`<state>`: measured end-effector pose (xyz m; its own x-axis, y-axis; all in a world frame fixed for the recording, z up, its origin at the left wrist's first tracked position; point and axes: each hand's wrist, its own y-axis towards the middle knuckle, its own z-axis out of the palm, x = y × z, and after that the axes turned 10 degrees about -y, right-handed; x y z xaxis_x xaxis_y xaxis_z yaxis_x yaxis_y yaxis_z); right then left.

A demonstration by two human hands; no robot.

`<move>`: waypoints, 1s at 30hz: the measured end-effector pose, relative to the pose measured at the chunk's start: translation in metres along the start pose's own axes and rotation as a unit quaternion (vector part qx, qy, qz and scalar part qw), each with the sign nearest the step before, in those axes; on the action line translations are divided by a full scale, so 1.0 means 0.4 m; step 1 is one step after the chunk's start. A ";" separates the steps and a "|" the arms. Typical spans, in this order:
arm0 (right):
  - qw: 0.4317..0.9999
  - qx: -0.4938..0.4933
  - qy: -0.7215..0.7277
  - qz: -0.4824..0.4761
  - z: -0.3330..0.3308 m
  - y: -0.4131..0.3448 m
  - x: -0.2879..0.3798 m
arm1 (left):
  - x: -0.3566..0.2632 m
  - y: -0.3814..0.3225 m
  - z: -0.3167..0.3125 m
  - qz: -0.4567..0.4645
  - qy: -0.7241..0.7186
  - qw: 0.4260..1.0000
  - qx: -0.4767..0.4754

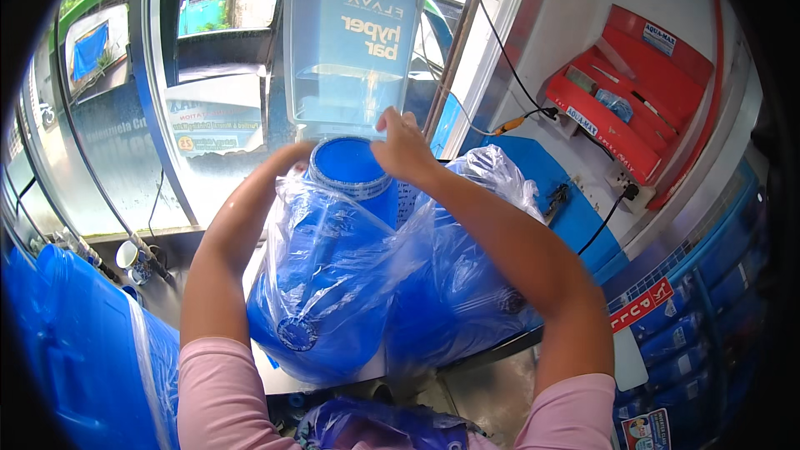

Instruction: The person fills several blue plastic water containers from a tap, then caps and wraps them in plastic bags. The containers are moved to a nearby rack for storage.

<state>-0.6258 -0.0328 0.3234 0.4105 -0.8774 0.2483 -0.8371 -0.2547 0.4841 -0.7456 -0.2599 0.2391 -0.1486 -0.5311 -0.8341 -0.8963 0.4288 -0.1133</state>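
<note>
A blue plastic water container stands on the counter in front of me, loosely wrapped in a clear plastic bag. Its wide round blue lid faces up, with a clear printed seal band around the rim. My right hand is at the lid's right edge, fingers bent; whether they pinch the band is unclear. On the lid's far left side is my left hand, its fingers mostly hidden. A small round capped spout shows low on the container's front. Beside it sits a second bagged blue container.
More blue containers stand at the left, near mugs. A red wall rack holds small items at the right, above a plugged-in black cable. Behind the lid are glass panes and a hanging translucent sign.
</note>
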 end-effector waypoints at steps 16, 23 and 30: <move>0.802 0.350 -0.474 -0.103 -0.012 -0.116 -0.086 | 0.135 0.000 0.032 -0.050 -0.089 0.995 -0.013; 0.871 0.438 -0.174 -0.139 -0.046 -0.101 -0.085 | -0.055 0.041 -0.028 -0.086 0.337 0.929 -0.130; 0.801 0.396 -0.419 -0.162 -0.024 -0.161 -0.094 | -0.058 -0.070 -0.009 0.310 0.282 0.827 -0.375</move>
<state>-0.5840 0.0204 0.2909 0.5432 -0.5933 -0.5941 -0.8390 -0.4103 -0.3574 -0.7185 -0.2623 0.2637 -0.6582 -0.7262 -0.1983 -0.5510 0.2854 0.7842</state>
